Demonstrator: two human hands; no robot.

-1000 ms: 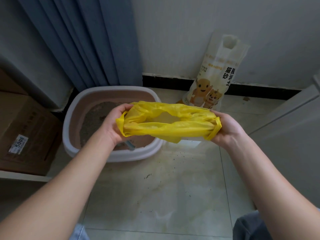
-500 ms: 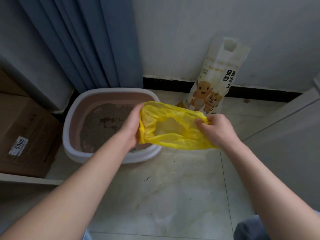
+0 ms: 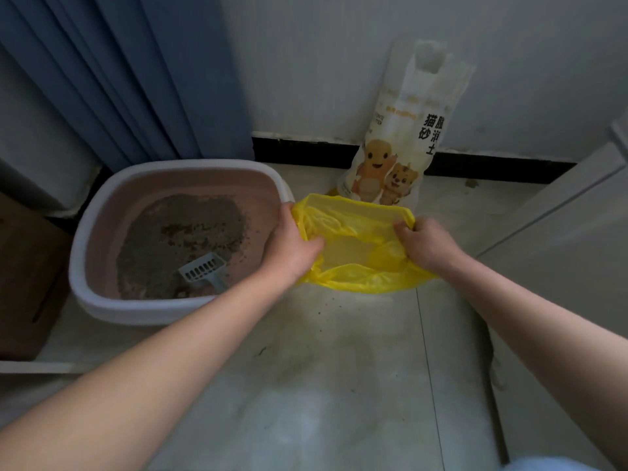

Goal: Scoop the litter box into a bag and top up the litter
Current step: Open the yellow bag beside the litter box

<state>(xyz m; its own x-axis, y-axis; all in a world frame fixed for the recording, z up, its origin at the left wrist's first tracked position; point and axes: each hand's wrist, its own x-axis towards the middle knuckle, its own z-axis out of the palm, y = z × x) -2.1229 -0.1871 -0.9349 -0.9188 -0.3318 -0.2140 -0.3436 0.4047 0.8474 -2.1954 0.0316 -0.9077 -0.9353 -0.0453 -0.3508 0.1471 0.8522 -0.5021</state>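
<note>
Yellow bag [image 3: 360, 263] has sunk lower, left hand [image 3: 293, 247] and right hand [image 3: 425, 243] pinching it.

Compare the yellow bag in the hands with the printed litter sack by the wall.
The yellow bag is plain and translucent; the litter sack is white with cartoon animals and lettering. The yellow bag is held open by the left hand and right hand; the litter sack stands upright against the wall, untouched. Both sit right of the litter box.

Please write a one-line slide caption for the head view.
The left hand and right hand hold a yellow bag open beside the litter box, where a grey scoop lies in the litter.
</note>
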